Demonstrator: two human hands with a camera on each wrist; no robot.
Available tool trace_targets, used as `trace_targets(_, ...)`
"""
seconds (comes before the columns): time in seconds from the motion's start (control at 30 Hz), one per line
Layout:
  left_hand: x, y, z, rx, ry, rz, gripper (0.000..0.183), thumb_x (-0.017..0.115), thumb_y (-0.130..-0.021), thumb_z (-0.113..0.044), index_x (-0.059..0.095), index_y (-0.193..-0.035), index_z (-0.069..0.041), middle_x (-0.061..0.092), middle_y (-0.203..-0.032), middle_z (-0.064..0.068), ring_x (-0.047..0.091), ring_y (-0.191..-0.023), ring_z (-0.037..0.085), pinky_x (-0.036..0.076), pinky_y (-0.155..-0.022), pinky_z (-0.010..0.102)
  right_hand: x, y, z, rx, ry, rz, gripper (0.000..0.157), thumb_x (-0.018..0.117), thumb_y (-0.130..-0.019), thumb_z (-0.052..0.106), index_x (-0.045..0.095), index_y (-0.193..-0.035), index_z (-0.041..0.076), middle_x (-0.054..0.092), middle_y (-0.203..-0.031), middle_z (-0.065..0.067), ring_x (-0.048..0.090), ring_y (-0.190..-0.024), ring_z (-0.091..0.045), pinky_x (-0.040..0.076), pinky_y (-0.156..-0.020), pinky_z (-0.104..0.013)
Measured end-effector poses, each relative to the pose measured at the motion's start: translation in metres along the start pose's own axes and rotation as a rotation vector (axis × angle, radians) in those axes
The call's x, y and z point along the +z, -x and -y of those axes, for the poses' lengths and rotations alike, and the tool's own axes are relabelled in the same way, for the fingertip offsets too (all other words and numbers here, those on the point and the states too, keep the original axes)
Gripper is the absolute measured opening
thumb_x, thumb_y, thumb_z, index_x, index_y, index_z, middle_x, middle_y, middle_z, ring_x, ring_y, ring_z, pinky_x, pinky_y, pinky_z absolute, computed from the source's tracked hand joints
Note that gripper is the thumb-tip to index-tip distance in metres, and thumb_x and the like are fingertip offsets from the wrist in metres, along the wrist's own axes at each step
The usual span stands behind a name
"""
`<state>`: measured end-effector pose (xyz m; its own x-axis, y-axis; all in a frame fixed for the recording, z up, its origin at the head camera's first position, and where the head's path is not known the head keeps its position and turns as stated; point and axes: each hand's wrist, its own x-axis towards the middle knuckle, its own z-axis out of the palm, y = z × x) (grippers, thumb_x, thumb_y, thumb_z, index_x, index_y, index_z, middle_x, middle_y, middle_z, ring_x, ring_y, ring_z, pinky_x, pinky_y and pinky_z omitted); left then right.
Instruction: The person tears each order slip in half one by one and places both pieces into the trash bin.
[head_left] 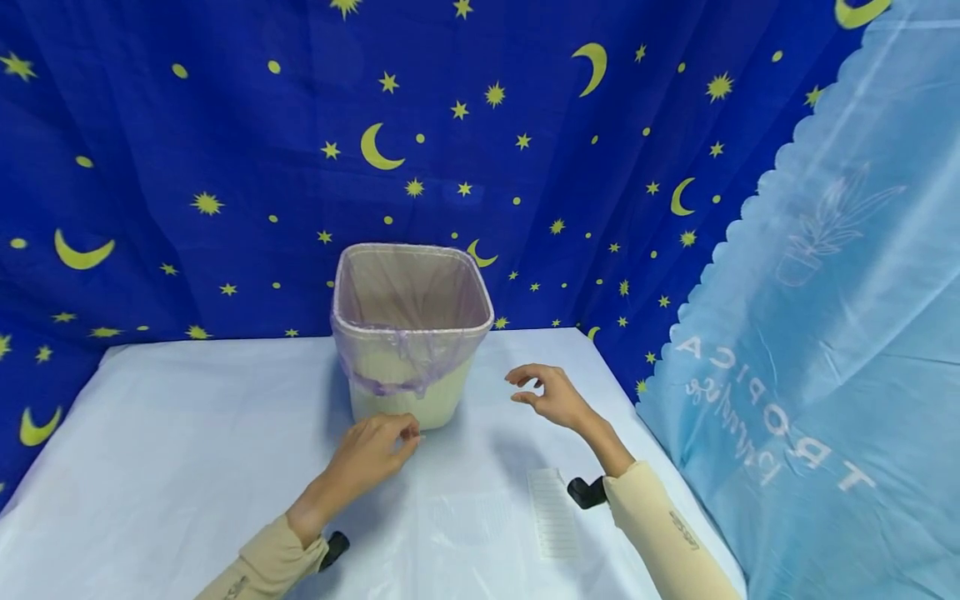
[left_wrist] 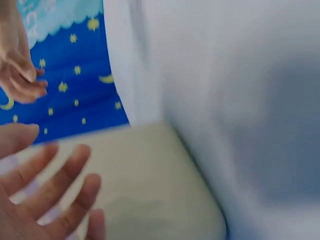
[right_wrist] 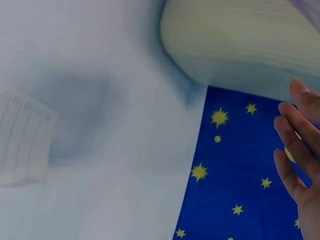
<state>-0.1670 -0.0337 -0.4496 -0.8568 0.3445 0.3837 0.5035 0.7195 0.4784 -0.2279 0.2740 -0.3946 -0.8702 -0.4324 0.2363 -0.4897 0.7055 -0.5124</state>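
A cream trash can stands at the back of the table, lined with a thin purple trash bag folded over its rim. In front of the can's lower front side is my left hand, its fingers loosely bent and holding nothing. The left wrist view shows those fingers spread and overlapping the can's wall. My right hand hovers to the right of the can, thumb and fingers apart around empty air. In the right wrist view its fingers are slightly bent, with nothing between them.
A lined paper strip lies on the white-covered table, right of a clear plastic sheet near the front. Behind hangs a blue curtain with moons and stars. A light blue curtain borders the right side.
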Motion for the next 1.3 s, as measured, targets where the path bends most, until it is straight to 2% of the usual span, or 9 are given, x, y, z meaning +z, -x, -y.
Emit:
trace_targets(0.1, 0.013, -0.001, -0.014, -0.061, 0.01, 0.059, 0.021, 0.074, -0.087, -0.026, 0.069, -0.104, -0.015, 0.07, -0.082, -0.005, 0.064, -0.071, 0.014, 0.047, -0.059, 0.031, 0.001, 0.005, -0.005, 0.005, 0.004, 0.056, 0.028, 0.073, -0.086, 0.007, 0.069, -0.113, 0.009, 0.07, -0.112, -0.01, 0.066, -0.099, -0.025, 0.049, -0.081, -0.041)
trace_targets(0.2, 0.028, 0.0, -0.023, -0.061, 0.009, 0.1, 0.031, 0.072, -0.088, -0.029, 0.066, -0.112, -0.011, 0.071, -0.083, -0.002, 0.062, -0.066, 0.013, 0.046, -0.056, 0.029, 0.003, 0.009, -0.009, 0.009, 0.003, 0.101, 0.03, 0.074, -0.084, 0.006, 0.069, -0.113, 0.009, 0.07, -0.113, -0.009, 0.065, -0.101, -0.027, 0.05, -0.083, -0.047)
trace_targets(0.33, 0.048, 0.002, -0.037, -0.06, -0.003, 0.136, 0.032, 0.072, -0.087, -0.033, 0.065, -0.109, -0.01, 0.07, -0.081, 0.001, 0.063, -0.066, 0.015, 0.047, -0.056, 0.029, 0.005, 0.016, -0.014, 0.001, 0.015, 0.174, 0.032, 0.076, -0.082, 0.006, 0.069, -0.114, 0.008, 0.07, -0.112, -0.007, 0.064, -0.102, -0.029, 0.05, -0.084, -0.049)
trace_targets(0.5, 0.076, 0.002, -0.063, -0.123, -0.005, 0.164, 0.04, 0.073, -0.084, -0.042, 0.066, -0.104, -0.008, 0.068, -0.085, 0.005, 0.061, -0.081, 0.026, 0.047, -0.068, 0.041, 0.002, 0.025, -0.026, 0.037, 0.019, 0.298, 0.038, 0.078, -0.08, 0.004, 0.067, -0.117, 0.005, 0.069, -0.114, -0.009, 0.062, -0.105, -0.031, 0.048, -0.089, -0.055)
trace_targets(0.7, 0.097, 0.004, -0.092, -0.164, 0.108, 0.256, 0.047, 0.072, -0.085, -0.044, 0.063, -0.111, -0.005, 0.062, -0.093, 0.009, 0.059, -0.086, 0.028, 0.046, -0.071, 0.043, 0.002, 0.034, -0.04, 0.044, 0.051, 0.375, 0.041, 0.078, -0.079, 0.001, 0.067, -0.118, 0.005, 0.068, -0.116, -0.012, 0.062, -0.106, -0.029, 0.048, -0.089, -0.054)
trace_targets(0.87, 0.109, 0.006, -0.107, -0.182, 0.168, 0.314, 0.052, 0.071, -0.085, -0.046, 0.062, -0.111, -0.003, 0.061, -0.09, 0.009, 0.059, -0.084, 0.029, 0.046, -0.071, 0.044, 0.007, 0.042, -0.048, 0.042, 0.044, 0.407, 0.042, 0.079, -0.077, -0.002, 0.068, -0.116, 0.007, 0.069, -0.115, -0.01, 0.062, -0.105, -0.028, 0.048, -0.088, -0.053)
trace_targets(1.0, 0.119, 0.007, -0.117, -0.237, 0.263, 0.36, 0.055, 0.071, -0.084, -0.047, 0.06, -0.109, 0.001, 0.06, -0.091, 0.012, 0.057, -0.085, 0.032, 0.045, -0.074, 0.05, 0.013, 0.046, -0.054, 0.022, 0.04, 0.442, 0.046, 0.081, -0.072, -0.002, 0.068, -0.116, 0.008, 0.069, -0.114, -0.006, 0.061, -0.105, -0.027, 0.048, -0.09, -0.054)
trace_targets(1.17, 0.129, 0.01, -0.126, -0.292, 0.319, 0.34, 0.054, 0.073, -0.083, -0.044, 0.057, -0.105, 0.003, 0.057, -0.091, 0.016, 0.055, -0.086, 0.034, 0.04, -0.077, 0.056, 0.026, 0.045, -0.059, -0.041, 0.032, 0.491, 0.051, 0.083, -0.069, -0.003, 0.067, -0.116, 0.008, 0.067, -0.115, -0.005, 0.06, -0.107, -0.026, 0.047, -0.094, -0.05)
trace_targets(1.3, 0.145, 0.015, -0.133, -0.273, 0.238, 0.246, 0.055, 0.077, -0.079, -0.045, 0.057, -0.098, 0.003, 0.053, -0.084, 0.014, 0.051, -0.081, 0.031, 0.037, -0.072, 0.05, 0.031, 0.052, -0.063, -0.084, 0.102, 0.525, 0.055, 0.086, -0.065, 0.0, 0.068, -0.116, 0.01, 0.065, -0.117, -0.005, 0.059, -0.108, -0.026, 0.047, -0.096, -0.045)
